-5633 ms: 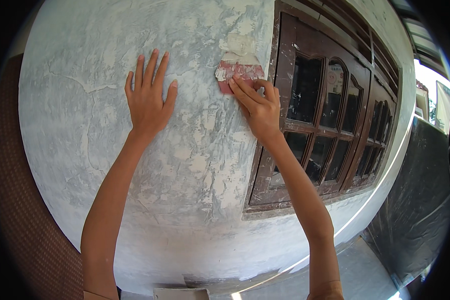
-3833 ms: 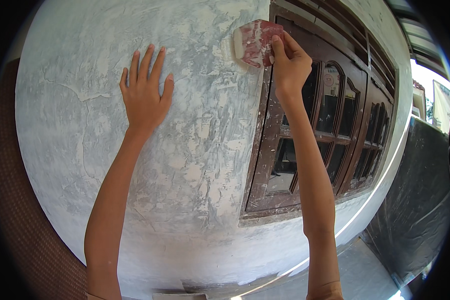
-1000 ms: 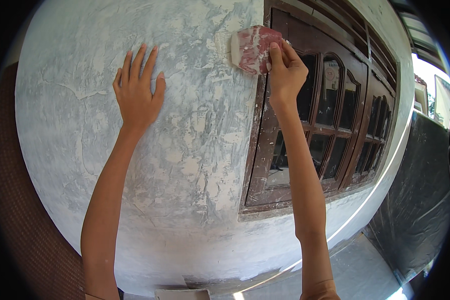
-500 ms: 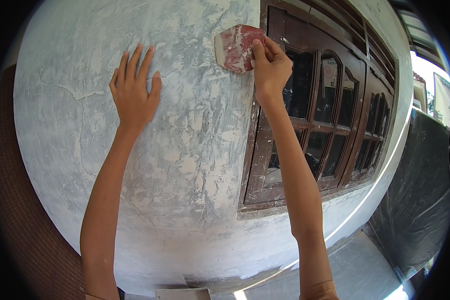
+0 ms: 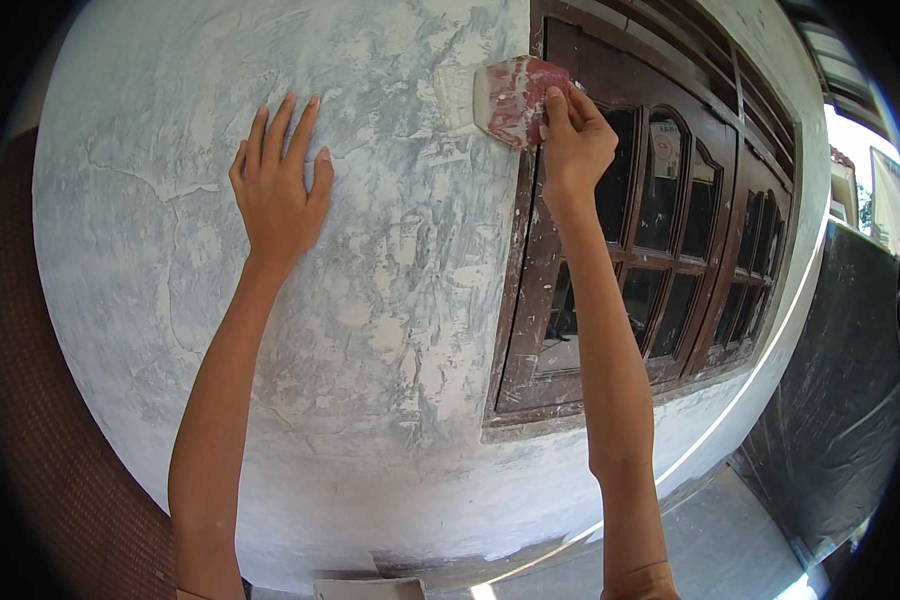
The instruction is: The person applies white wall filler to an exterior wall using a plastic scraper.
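As the spread left hand (image 5: 282, 207) seemingly touches the wall (image 5: 370, 330), the right hand (image 5: 578, 150) pinches a scraper (image 5: 516, 100).

The flat, many-sided red scraper (image 5: 540, 88) is streaked and smeared with off-white, and a plain cream band runs down its left edge. The rough plastered wall (image 5: 390, 260) is mottled blue-grey and chalky white in irregular patches. The dark brown wooden window (image 5: 670, 262) is flecked with white around near-black glass panes (image 5: 658, 220). The curved brown panel (image 5: 30, 350) carries rows of small lighter marks; the creased plastic sheet (image 5: 830, 390) is black.
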`<state>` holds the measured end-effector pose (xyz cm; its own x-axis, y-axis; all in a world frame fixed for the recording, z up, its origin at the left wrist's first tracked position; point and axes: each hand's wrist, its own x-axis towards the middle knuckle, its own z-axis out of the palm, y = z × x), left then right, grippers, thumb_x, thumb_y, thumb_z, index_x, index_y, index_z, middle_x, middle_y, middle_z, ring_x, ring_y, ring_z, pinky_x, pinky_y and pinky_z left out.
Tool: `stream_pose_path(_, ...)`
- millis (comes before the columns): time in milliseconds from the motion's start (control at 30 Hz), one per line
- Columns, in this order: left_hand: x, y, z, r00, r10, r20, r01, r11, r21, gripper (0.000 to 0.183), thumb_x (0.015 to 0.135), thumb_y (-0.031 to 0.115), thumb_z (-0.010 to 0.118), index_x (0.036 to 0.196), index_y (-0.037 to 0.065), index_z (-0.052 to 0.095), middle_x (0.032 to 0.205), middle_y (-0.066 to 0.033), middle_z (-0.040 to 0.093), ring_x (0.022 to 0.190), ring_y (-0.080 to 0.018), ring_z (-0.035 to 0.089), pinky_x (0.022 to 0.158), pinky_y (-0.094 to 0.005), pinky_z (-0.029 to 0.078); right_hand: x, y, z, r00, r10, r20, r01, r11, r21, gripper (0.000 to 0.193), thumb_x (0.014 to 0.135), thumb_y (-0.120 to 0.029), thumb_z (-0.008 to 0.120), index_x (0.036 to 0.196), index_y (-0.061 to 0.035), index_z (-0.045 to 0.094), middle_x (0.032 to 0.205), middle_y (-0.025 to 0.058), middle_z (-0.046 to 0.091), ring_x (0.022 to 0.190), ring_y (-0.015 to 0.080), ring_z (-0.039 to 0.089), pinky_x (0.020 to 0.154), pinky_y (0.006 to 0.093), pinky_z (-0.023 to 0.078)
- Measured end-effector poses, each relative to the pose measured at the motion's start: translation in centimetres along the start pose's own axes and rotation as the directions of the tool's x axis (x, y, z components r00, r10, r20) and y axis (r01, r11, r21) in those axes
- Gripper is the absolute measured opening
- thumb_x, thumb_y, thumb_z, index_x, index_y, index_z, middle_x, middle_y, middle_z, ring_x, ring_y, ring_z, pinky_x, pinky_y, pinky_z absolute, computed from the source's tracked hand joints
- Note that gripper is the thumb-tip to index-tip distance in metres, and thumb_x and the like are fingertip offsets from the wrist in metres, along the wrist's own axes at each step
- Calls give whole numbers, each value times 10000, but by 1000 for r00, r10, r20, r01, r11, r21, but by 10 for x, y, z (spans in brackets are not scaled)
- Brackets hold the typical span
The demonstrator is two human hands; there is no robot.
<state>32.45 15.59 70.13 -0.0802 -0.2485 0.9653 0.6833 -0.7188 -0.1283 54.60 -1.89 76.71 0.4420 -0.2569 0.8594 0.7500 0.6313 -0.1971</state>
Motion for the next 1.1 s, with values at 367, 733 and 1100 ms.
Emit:
stream_pose_path(367,1,4,-2,1000,-7,30,8,1000,-9,536,939,238,503,1472,241,444,1551,-25,372,1440,-280,292,1148,-487,183,16,9,6,993,23,119,-46,979,198,307,917,-117,677,1163,65,655,930,83,726,759,75,637,636,219,514)
stream_pose_path(733,1,6,-4,999,-23,27,22,999,23,538,942,245,502,1475,245,437,1553,-18,366,1445,-265,282,1150,-479,181,27,-9,12,994,-2,111,-18,984,175,307,909,-140,679,1154,45,675,944,89,732,767,87,645,661,236,525)
stream_pose_path(1100,0,6,-1,1000,-25,-2,25,999,32,532,905,249,542,1435,235,500,1515,-34,428,1420,-288,330,1136,-474,209,47,1,-19,991,3,-132,17,989,149,273,917,-114,665,1113,75,677,901,97,729,664,80,616,582,227,507)
